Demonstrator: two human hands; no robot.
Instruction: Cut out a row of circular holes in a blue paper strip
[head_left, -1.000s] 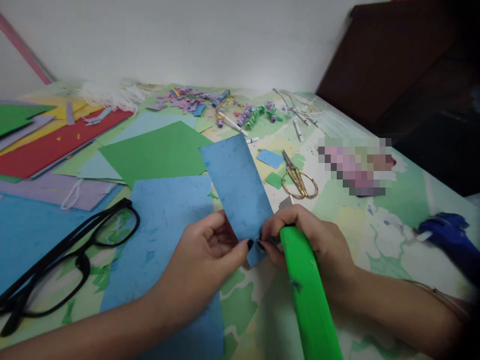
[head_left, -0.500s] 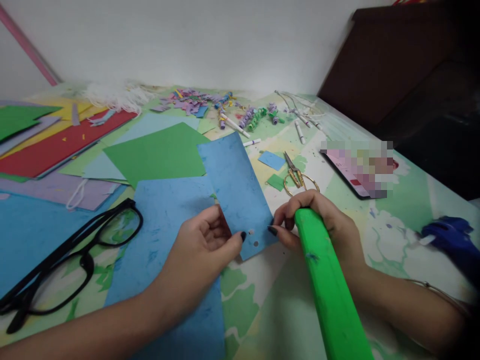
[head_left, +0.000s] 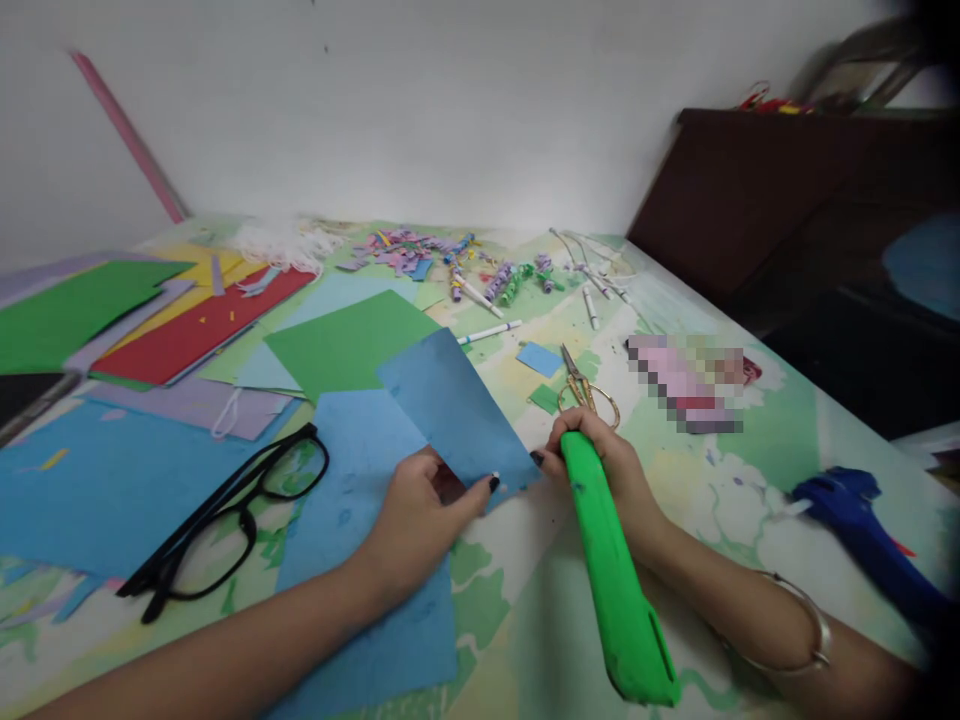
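Observation:
My left hand (head_left: 431,505) pinches the lower edge of a narrow blue paper sheet (head_left: 461,400), thumb on top. Small round light spots like punched holes show by the thumb. My right hand (head_left: 615,460) is closed around a long bright green plastic tool (head_left: 611,570) with a slot near its end. Its kind cannot be made out. A right fingertip is at the sheet's right corner; whether it grips the paper cannot be told. Beneath the left hand lies a larger blue sheet (head_left: 367,590). Gold-handled scissors (head_left: 581,385) lie just beyond the right hand.
Black eyeglasses (head_left: 232,510) rest at left, near green paper (head_left: 352,345) and red paper (head_left: 202,330). Paper scraps (head_left: 401,250), paper curls (head_left: 517,280) and markers (head_left: 491,331) lie farther back. At right are a blurred-out phone (head_left: 690,390) and a blue glue gun (head_left: 855,510).
The view has tilted up and shifted left, so the table's things appear lower and more to the right at left. The narrow sheet leans further left, and the green tool's far end now shows.

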